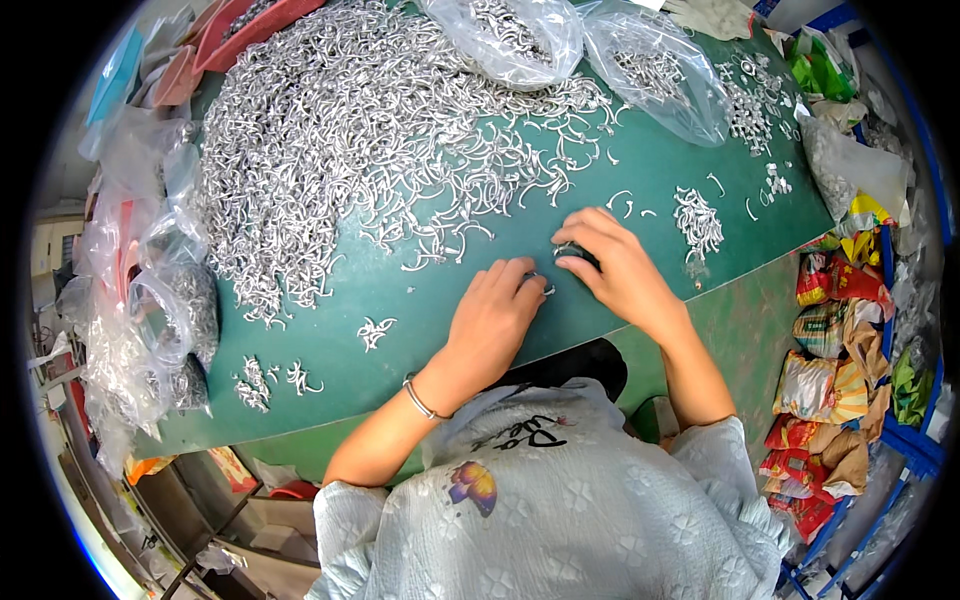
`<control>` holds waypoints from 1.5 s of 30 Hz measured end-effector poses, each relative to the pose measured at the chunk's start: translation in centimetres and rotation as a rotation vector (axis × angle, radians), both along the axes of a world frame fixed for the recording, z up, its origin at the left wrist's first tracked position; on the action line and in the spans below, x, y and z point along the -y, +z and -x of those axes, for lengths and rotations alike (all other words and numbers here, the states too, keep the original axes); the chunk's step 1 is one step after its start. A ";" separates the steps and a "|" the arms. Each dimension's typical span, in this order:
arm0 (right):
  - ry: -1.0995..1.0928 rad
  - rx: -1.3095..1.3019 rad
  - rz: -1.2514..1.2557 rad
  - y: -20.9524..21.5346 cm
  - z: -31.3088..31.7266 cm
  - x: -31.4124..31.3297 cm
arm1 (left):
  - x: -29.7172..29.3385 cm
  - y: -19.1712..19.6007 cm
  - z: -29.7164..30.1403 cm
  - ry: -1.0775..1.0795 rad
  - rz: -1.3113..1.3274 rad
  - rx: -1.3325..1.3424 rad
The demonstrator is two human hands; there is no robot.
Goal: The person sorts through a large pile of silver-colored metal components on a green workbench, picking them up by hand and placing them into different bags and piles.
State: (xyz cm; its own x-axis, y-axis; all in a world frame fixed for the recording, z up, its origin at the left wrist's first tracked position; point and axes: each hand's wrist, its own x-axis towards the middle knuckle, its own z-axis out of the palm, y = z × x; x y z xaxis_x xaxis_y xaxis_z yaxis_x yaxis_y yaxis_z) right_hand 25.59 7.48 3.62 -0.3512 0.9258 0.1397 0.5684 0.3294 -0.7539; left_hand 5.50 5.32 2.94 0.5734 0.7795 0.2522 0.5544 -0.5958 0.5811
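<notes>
R hand [612, 265] fingers look clasped round a dark item [578, 254]; L hand [497, 303] fingers curl by a metal pc [549, 291], grip can't tell; both nearer the body than the heap [290, 150]. Risk: loose pinch drops pc; forearm brush scatters small pile [375, 334] in front of heap. Green worktop [425, 312]; clear bag [560, 45] behind heap, blue rack [915, 455] w/ packets [810, 385] well R of it.

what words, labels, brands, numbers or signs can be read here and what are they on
Pale shirt: dark script lettering on it, not copied here.
Colourful packages at right: any print is too small and blurred to read.
Curved metal pieces: no lettering visible.
</notes>
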 end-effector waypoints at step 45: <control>-0.294 0.254 -0.256 0.3 -3.7 1.5 | -1.0 -0.7 -2.3 0.092 -0.081 0.021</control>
State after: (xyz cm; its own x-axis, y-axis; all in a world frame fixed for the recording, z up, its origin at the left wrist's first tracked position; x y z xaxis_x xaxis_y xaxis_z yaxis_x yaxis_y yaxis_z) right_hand 29.27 6.01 3.91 -0.1314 0.9383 0.3199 0.8219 0.2836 -0.4941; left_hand 7.85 6.35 2.22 0.4946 0.8050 0.3276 0.5973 -0.5887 0.5447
